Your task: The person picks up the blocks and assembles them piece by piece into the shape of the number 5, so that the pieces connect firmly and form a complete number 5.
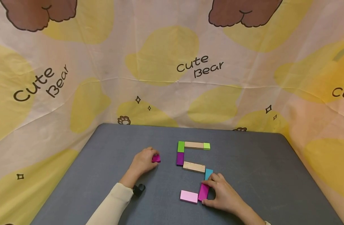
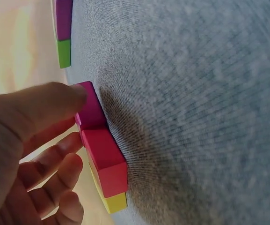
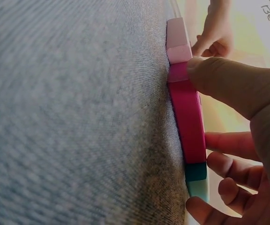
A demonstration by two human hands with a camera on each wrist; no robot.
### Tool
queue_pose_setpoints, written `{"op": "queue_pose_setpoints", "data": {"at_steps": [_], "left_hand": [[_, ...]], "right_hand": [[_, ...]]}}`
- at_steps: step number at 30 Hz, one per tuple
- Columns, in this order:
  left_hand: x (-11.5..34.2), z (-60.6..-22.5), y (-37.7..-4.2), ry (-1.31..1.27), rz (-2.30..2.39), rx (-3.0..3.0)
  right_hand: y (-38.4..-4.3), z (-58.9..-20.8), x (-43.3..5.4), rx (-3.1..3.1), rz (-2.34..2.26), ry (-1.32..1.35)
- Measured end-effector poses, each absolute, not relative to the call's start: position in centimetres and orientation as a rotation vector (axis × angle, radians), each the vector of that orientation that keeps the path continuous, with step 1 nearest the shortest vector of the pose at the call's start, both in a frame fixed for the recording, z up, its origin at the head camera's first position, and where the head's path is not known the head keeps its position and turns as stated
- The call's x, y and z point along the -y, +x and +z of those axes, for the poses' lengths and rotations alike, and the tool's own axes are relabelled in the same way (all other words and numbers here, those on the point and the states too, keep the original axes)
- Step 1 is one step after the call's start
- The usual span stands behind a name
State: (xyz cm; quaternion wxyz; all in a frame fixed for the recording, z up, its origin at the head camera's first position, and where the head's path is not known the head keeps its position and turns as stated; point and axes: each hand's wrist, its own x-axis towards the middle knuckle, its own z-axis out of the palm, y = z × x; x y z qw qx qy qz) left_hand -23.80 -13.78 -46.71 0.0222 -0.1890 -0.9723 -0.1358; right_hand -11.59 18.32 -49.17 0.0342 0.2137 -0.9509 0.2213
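My left hand pinches a small magenta block on the table. In the left wrist view, a red block and a yellow block stand in a row with that magenta block; the hand hides them from the head view. With thumb and fingertips, my right hand holds a longer magenta block by its ends. That block lies between a pink block and a blue block, partly covered by the fingers.
Farther up, one wooden block joins a purple block. Beyond lie a green block, another wooden block and a light green block. The grey table meets a printed cloth at the back and sides.
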Motion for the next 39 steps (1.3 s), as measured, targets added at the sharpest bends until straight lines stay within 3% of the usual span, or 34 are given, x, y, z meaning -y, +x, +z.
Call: {"op": "queue_pose_setpoints", "data": {"at_steps": [21,39], "left_hand": [[14.7,-46.6,-23.9,-0.636,-0.540,2.952],[13.2,-46.9,-20.2,-0.902,-0.541,2.858]], "right_hand": [[-12.0,-48.9,-18.1,2.901,0.662,0.676],[-11.3,-49.6,-18.2,2.829,0.672,0.695]]}}
